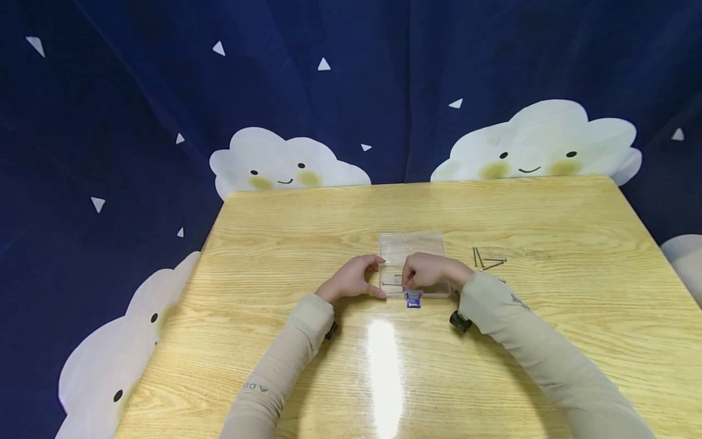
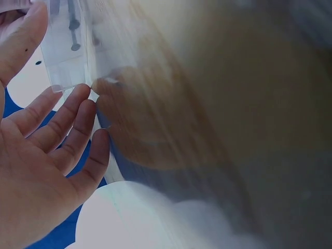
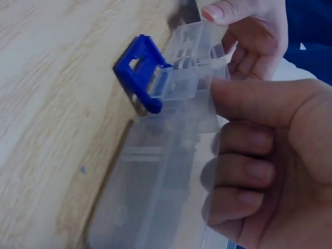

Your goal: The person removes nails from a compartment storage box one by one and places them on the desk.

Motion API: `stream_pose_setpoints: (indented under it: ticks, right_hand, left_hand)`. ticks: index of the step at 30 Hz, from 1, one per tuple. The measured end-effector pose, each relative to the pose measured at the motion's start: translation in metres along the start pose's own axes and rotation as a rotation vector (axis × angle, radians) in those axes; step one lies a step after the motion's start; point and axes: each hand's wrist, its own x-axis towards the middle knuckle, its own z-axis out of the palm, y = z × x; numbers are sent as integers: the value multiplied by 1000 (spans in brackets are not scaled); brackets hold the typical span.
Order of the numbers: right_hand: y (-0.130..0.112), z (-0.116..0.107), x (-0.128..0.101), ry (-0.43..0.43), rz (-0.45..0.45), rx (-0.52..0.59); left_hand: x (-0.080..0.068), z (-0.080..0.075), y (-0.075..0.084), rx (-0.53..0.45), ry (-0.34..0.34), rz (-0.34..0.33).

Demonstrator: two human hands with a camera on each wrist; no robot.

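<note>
A clear plastic box (image 1: 415, 294) lies on the table with its lid (image 1: 411, 242) folded back and a blue latch (image 3: 139, 72) hanging at its front. My left hand (image 1: 355, 278) grips the box's left end, thumb at the front corner and fingers at the back; in the left wrist view its fingertips (image 2: 82, 89) touch the corner. My right hand (image 1: 430, 271) reaches into the box with fingers curled and bunched. A long thin metal screw or nail (image 1: 390, 283) in the box runs up to those fingertips; I cannot tell whether they pinch it.
Several more long thin screws or nails (image 1: 494, 265) lie loose on the wooden table (image 1: 296, 225), right of the box and behind the right sleeve. A blue curtain (image 1: 329, 110) with white clouds hangs beyond the table's far edge.
</note>
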Motion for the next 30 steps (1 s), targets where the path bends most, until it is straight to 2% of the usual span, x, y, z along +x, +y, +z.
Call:
stream_pose_setpoints:
  ticks: [7,11,15,30]
  right_hand:
    - [2,-3,0,-46,-11,104]
    - [5,-1,0,-22,-36,185]
    - [8,2,1,12,-9,245]
    - [8,1,-5,26,40,265]
  left_hand:
    - [-1,0,1,-9,1,-2]
    - [-1,0,0,-10,2,-3]
    - [0,0,0,-9,-2,1]
    - [0,0,-1,-20,-8,-22]
